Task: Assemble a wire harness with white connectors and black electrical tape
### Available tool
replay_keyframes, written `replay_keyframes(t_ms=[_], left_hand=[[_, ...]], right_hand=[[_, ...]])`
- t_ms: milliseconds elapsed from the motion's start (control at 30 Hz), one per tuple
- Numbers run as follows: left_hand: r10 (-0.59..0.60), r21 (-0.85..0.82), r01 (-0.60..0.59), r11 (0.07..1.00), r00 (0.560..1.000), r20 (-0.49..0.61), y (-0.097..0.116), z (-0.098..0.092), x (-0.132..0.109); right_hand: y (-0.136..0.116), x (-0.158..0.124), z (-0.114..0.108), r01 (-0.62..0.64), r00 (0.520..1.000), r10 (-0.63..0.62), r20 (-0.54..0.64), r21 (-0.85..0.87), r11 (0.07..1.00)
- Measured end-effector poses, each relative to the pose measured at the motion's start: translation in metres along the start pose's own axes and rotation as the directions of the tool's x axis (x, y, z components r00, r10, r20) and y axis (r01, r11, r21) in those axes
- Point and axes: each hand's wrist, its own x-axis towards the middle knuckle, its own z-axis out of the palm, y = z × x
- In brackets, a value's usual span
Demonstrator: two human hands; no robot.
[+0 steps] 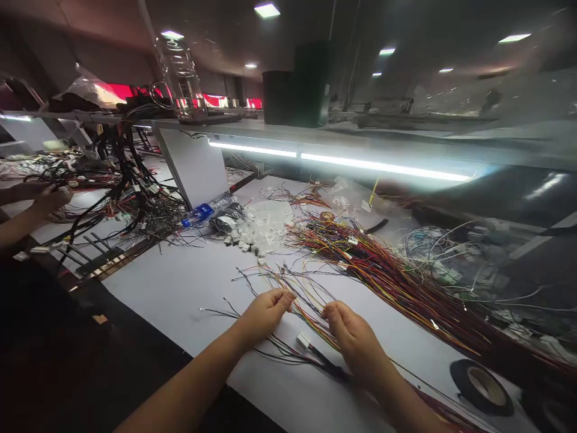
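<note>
Multicoloured thin wires (308,293) fanned across white table (180,288); left hand (265,313), right hand (354,337) both pinching them.

We're in a wiring workshop, a factory floor by the look of it. A long white bench (180,288) runs across, with coloured wires (406,282) sprawling in thick bundles at 2 o'clock. There's a pile of small white connectors (265,231) at 12 and a tape roll (482,385) at 4. A strip light (383,168) glows under the shelf. At 9 o'clock a co-worker's hand (49,198) is at another tangle of cables (121,192). Ceiling lights (267,9) dot a big dark hall.
</note>
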Motion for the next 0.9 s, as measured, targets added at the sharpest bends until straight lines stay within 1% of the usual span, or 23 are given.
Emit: replay_keyframes(t_ms=[33, 67, 100, 133, 167, 233, 267, 300, 367, 433, 500, 567, 633, 667, 733, 767, 800, 867, 900], left_hand=[[-0.082, -0.187, 0.093, 0.978, 0.995, 0.062, 0.002, 0.002, -0.003], [-0.129, -0.371, 0.152, 0.916, 0.988, 0.086, 0.003, 0.003, -0.005], [-0.154, -0.531, 0.170, 0.830, 0.985, 0.075, 0.004, 0.004, -0.006], [-0.170, -0.656, 0.159, 0.738, 0.984, 0.047, 0.006, 0.003, -0.007], [-0.188, -0.745, 0.135, 0.653, 0.982, 0.014, 0.007, 0.002, -0.007], [-0.241, -0.842, 0.116, 0.528, 0.970, -0.017, 0.009, -0.002, -0.007], [-0.265, -0.862, 0.119, 0.492, 0.964, -0.019, 0.009, -0.004, -0.007], [-0.282, -0.871, 0.120, 0.476, 0.959, -0.022, 0.008, -0.005, -0.007], [-0.281, -0.861, 0.098, 0.500, 0.958, -0.053, 0.005, -0.007, -0.007], [-0.238, -0.814, 0.068, 0.577, 0.967, -0.088, 0.001, -0.007, -0.008], [-0.184, -0.737, 0.051, 0.674, 0.978, -0.101, -0.003, -0.008, -0.007], [-0.138, -0.643, 0.064, 0.763, 0.988, -0.066, -0.006, -0.011, -0.004], [-0.101, -0.532, 0.071, 0.844, 0.995, -0.027, -0.009, -0.021, 0.003], [-0.082, -0.436, 0.055, 0.898, 0.996, -0.043, -0.011, -0.028, 0.008], [-0.026, -0.162, 0.000, 0.987, 0.988, -0.152, -0.016, -0.046, 0.020], [0.023, 0.006, -0.022, 1.000, 0.973, -0.229, -0.019, -0.056, 0.027], [0.064, 0.122, -0.031, 0.992, 0.959, -0.275, -0.022, -0.066, 0.035], [0.131, 0.269, -0.047, 0.962, 0.943, -0.305, -0.025, -0.082, 0.048], [0.155, 0.308, -0.060, 0.950, 0.943, -0.293, -0.025, -0.088, 0.054]], right_hand=[[-0.007, 0.005, 0.007, 0.034, 0.999, -0.034, 0.008, -0.068, 0.997], [-0.014, 0.010, 0.014, 0.063, 0.998, -0.061, 0.019, -0.126, 0.990], [-0.019, 0.014, 0.021, 0.085, 0.996, -0.081, 0.028, -0.172, 0.981], [-0.023, 0.018, 0.027, 0.101, 0.995, -0.098, 0.028, -0.207, 0.973], [-0.025, 0.022, 0.033, 0.113, 0.994, -0.111, 0.020, -0.231, 0.966], [-0.026, 0.026, 0.043, 0.127, 0.991, -0.134, -0.010, -0.262, 0.957], [-0.026, 0.027, 0.046, 0.132, 0.990, -0.142, -0.021, -0.268, 0.954], [-0.025, 0.028, 0.049, 0.133, 0.989, -0.146, -0.030, -0.273, 0.953], [-0.023, 0.027, 0.053, 0.134, 0.988, -0.151, -0.038, -0.280, 0.950], [-0.022, 0.025, 0.054, 0.150, 0.986, -0.165, -0.032, -0.270, 0.951], [-0.023, 0.025, 0.054, 0.193, 0.980, -0.200, -0.008, -0.238, 0.952], [-0.024, 0.027, 0.052, 0.237, 0.971, -0.237, 0.024, -0.196, 0.951], [-0.022, 0.033, 0.050, 0.254, 0.967, -0.252, 0.034, -0.151, 0.955], [-0.019, 0.038, 0.050, 0.247, 0.969, -0.246, 0.028, -0.113, 0.962], [-0.011, 0.047, 0.050, 0.202, 0.979, -0.202, -0.002, 0.018, 0.979], [-0.006, 0.051, 0.052, 0.171, 0.985, -0.169, -0.022, 0.105, 0.980], [-0.001, 0.054, 0.053, 0.139, 0.990, -0.134, -0.038, 0.191, 0.972], [0.008, 0.059, 0.056, 0.094, 0.995, -0.083, -0.049, 0.313, 0.945], [0.011, 0.059, 0.058, 0.086, 0.996, -0.075, -0.044, 0.337, 0.937]])
